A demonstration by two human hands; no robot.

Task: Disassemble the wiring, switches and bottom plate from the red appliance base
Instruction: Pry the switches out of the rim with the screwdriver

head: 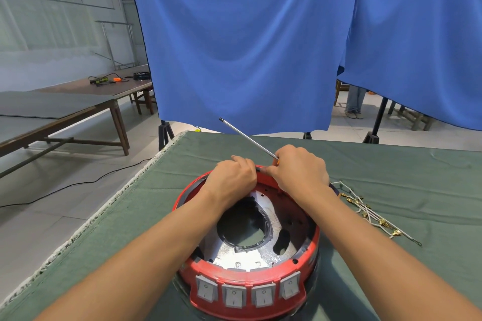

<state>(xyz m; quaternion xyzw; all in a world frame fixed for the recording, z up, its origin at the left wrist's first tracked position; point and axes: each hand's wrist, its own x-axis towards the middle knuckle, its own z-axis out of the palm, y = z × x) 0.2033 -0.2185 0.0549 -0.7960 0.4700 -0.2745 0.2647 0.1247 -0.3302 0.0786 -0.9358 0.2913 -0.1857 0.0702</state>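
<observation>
Right hand (300,169) grips my screwdriver (247,138); left hand (232,177) curled on red appliance base (250,292) rim; switches' (233,296) markings unreadable.

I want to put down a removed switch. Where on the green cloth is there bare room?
Bare cloth lies left of the red base, up to the table's frayed edge, and beyond both hands toward the blue curtain. Right of the base is crowded near the loose wires; free cloth starts only behind them.

Bright even daylight, soft shadows, wide-angle edge distortion.
</observation>
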